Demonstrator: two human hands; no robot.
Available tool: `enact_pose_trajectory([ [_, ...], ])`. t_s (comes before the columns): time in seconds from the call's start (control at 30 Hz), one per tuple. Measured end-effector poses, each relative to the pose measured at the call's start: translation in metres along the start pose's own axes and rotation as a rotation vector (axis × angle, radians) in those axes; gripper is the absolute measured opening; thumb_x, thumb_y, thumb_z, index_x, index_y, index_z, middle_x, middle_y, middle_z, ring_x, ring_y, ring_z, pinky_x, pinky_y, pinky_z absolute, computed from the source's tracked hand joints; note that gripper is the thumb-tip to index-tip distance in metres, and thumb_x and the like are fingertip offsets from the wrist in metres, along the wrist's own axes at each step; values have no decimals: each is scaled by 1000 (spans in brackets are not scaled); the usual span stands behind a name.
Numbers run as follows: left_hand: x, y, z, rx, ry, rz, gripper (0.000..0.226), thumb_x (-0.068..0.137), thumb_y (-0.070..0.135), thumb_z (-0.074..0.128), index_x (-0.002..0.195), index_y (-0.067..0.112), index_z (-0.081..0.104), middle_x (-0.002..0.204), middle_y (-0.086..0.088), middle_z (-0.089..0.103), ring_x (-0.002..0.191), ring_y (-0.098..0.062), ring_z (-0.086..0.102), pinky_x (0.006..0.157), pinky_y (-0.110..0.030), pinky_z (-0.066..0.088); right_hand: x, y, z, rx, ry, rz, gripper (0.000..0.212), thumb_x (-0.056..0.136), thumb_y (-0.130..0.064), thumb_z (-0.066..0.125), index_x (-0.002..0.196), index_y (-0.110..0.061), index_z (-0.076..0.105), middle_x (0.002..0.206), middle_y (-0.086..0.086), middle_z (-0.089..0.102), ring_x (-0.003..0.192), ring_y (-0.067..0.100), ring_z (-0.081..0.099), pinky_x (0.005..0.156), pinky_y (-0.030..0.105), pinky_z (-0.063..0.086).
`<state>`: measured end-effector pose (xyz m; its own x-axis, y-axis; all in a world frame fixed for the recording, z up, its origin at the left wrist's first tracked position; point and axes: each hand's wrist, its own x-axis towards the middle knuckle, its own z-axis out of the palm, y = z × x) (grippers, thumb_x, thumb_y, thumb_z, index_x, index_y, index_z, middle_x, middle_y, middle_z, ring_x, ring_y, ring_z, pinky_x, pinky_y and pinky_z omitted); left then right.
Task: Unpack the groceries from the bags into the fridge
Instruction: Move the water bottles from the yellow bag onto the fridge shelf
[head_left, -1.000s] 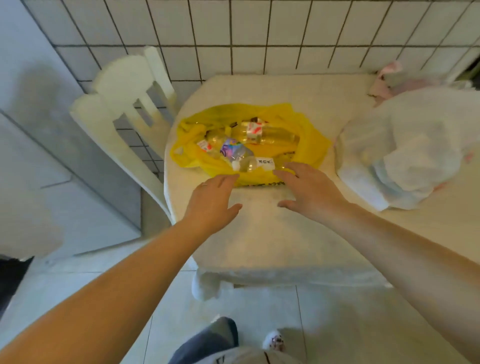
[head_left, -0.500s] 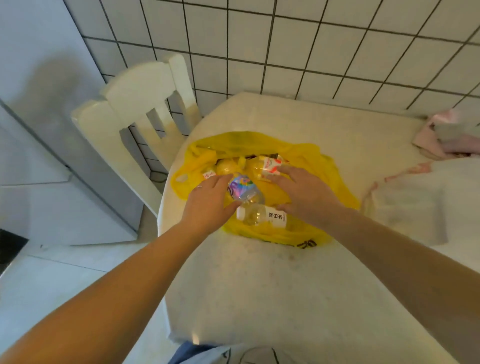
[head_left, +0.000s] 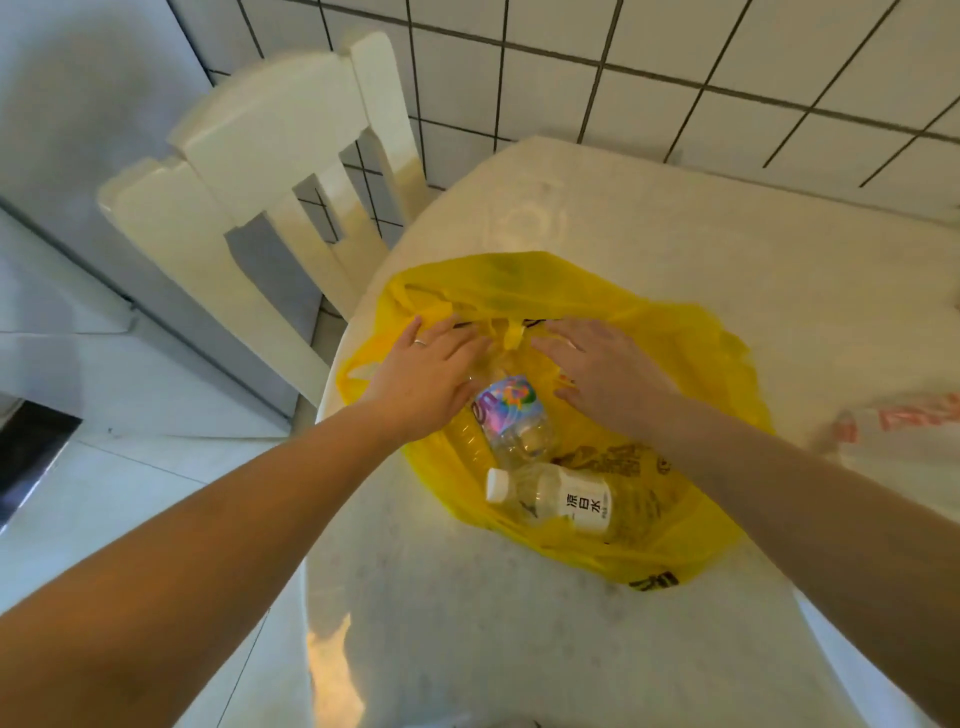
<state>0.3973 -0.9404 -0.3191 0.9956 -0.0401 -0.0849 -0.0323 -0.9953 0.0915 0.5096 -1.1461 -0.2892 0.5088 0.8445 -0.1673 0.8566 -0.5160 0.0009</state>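
Observation:
A yellow plastic bag (head_left: 691, 374) lies open on the pale table (head_left: 597, 639). Inside it lie clear bottles: one with a colourful label (head_left: 511, 415) and one with a white cap and white label (head_left: 566, 501) nearer me. My left hand (head_left: 426, 374) rests palm down on the bag's left side, fingers spread toward the bag's knotted handles (head_left: 511, 330). My right hand (head_left: 602, 369) lies palm down on the right side, fingers also reaching the handles. Whatever lies under the palms is hidden.
A cream wooden chair (head_left: 270, 197) stands at the table's left, against the white tiled wall (head_left: 623, 62). A grey fridge side (head_left: 78, 130) rises at far left. A white bag with red print (head_left: 904, 431) lies at the table's right edge.
I have leaned closer over the table. Both hands slid farther forward across the bag, from over the bottles to the knotted handles at its far side.

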Motion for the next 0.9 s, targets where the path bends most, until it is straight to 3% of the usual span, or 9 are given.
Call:
enact_pose_trajectory([
  [0.13, 23, -15, 4, 82, -48, 146, 63, 93, 54, 16, 137, 21, 46, 143, -3, 45, 141, -27, 25, 112, -55, 7, 20, 14, 5, -116, 81, -196, 53, 76, -22, 73, 127, -19, 57, 140, 7, 48, 133, 28, 40, 106, 52, 31],
  [0.23, 41, -29, 2, 164, -79, 199, 71, 89, 59, 3, 142, 25, 37, 150, 0, 33, 144, -24, 13, 112, -55, -4, 38, 24, 7, -180, 96, -327, 47, 74, -24, 75, 120, -18, 63, 134, 7, 55, 129, 29, 46, 103, 57, 32],
  [0.33, 55, -41, -3, 214, -94, 214, 83, 83, 64, -11, 146, 26, 26, 155, 2, 21, 145, -22, 4, 112, -55, -9, 60, 32, 7, -223, 85, -313, 45, 78, -30, 71, 119, -14, 63, 133, 8, 56, 128, 30, 46, 102, 61, 29],
  [0.4, 62, -50, -3, 233, -95, 208, 85, 81, 65, -13, 148, 26, 21, 156, 2, 14, 145, -21, 2, 112, -55, -9, 71, 36, 8, -232, 57, -240, 42, 85, -37, 58, 120, -14, 63, 133, 8, 56, 129, 30, 46, 102, 61, 29],
  [0.5, 68, -59, -2, 213, -39, 118, 82, 83, 66, -9, 149, 24, 18, 157, 0, 14, 145, -22, 8, 114, -56, -3, 83, 40, 10, -145, -7, -81, 58, 92, -49, 31, 139, -17, 44, 148, 5, 39, 139, 24, 31, 110, 56, 20],
  [0.57, 70, -62, 2, 185, -34, 57, 80, 84, 67, -3, 149, 24, 11, 158, 1, 8, 145, -20, 3, 114, -54, -2, 88, 42, 17, -62, -46, 10, 62, 96, -50, 31, 149, -20, 19, 158, 0, 12, 145, 19, 9, 116, 48, 8],
  [0.63, 73, -62, 5, 149, -29, 27, 77, 88, 69, 7, 150, 23, 8, 158, 2, 4, 145, -20, 0, 115, -54, -2, 91, 43, 20, 8, -53, 31, 66, 96, -50, 34, 150, -20, 12, 159, -2, 2, 145, 17, 2, 116, 43, 7],
  [0.77, 76, -61, 7, 108, -17, -12, 74, 89, 64, 22, 150, 23, 10, 158, 0, 5, 145, -22, -1, 115, -55, 0, 93, 42, 16, 97, -29, 52, 65, 93, -50, 42, 148, -23, 20, 158, 0, 8, 145, 19, 6, 116, 44, 7],
  [0.9, 67, -57, 4, 82, 125, 78, 64, 90, 56, 32, 141, 17, 36, 150, -6, 33, 142, -28, 19, 113, -58, 13, 81, 43, 5, 102, 104, -1, 58, 87, -45, 57, 139, -23, 42, 154, 3, 25, 145, 22, 11, 115, 50, 5],
])
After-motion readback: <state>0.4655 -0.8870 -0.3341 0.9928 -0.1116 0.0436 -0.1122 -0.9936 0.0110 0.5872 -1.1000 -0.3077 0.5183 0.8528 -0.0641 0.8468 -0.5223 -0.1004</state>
